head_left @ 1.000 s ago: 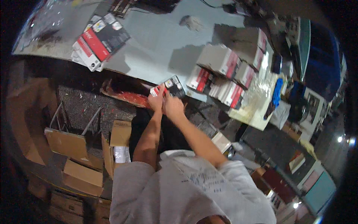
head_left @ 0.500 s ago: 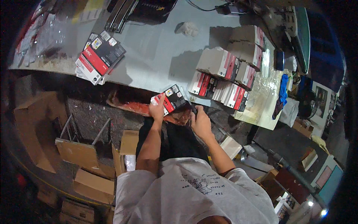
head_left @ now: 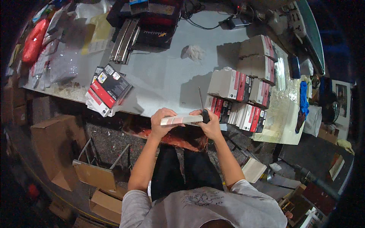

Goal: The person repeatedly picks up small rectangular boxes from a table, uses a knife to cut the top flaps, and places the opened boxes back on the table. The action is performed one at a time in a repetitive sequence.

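Just in front of the table's near edge, a thick pad of paper (head_left: pixel 181 120) is held edge-up between my two hands, its pale side with pinkish patches showing. My left hand (head_left: pixel 161 122) grips the pad's left end, thumb and fingers around it. At the other end, my right hand (head_left: pixel 211 126) touches the pad and also holds a black-handled tool (head_left: pixel 205 116) with a long thin blade pointing away over the table. Whether the tool is scissors or a knife I cannot tell.
A fanned stack of red, black and white pads (head_left: pixel 108 91) lies at the table's left. Several block-like stacks of similar pads (head_left: pixel 237 85) stand on the right. Further back are a metal rail (head_left: pixel 125 40) and crumpled white material (head_left: pixel 195 53). Cardboard boxes (head_left: pixel 57 148) stand on the floor.
The pad has turned from cover-up to edge-on, and my right hand has come onto its right end. The blade now points away from me. The whole view has shifted.
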{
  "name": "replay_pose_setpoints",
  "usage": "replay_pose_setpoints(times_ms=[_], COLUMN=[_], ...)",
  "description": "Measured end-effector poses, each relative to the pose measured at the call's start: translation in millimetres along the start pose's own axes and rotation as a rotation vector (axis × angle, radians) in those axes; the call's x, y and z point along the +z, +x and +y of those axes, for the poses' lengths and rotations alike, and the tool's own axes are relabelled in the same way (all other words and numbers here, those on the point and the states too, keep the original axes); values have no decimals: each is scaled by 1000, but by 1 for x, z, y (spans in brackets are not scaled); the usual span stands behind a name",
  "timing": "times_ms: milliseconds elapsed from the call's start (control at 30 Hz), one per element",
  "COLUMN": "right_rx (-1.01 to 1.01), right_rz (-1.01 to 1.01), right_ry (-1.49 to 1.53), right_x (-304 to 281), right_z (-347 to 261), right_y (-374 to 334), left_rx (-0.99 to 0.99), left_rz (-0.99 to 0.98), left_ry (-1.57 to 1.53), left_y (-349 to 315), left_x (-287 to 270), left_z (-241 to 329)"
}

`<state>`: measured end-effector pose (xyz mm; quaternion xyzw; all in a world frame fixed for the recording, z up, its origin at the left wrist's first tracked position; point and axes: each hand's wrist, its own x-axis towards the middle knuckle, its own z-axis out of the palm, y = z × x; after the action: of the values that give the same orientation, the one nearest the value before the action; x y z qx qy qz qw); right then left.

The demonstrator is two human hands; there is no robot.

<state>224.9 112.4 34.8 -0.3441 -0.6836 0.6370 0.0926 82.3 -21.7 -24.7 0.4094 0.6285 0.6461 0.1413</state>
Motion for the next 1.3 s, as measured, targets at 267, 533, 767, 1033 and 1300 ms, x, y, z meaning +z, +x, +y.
replay_pose_setpoints(times_ms=[267, 533, 767, 1033, 1300], right_rx=[49, -4, 40, 5, 70], right_rz=[100, 130, 143, 151, 154], right_ry=[42, 30, -21, 17, 32], right_x=[22, 28, 26, 28, 23], right_z=[49, 56, 62, 67, 80], right_y=[4, -1, 1, 11, 11], left_rx=[-169, -29, 92, 189, 61], left_rz=[159, 79, -15, 35, 168], left_ry=[-150, -214, -110, -58, 23], left_y=[-22, -13, -8, -4, -15], left_x=[18, 7, 9, 18, 25], left_z=[-42, -45, -56, -61, -62])
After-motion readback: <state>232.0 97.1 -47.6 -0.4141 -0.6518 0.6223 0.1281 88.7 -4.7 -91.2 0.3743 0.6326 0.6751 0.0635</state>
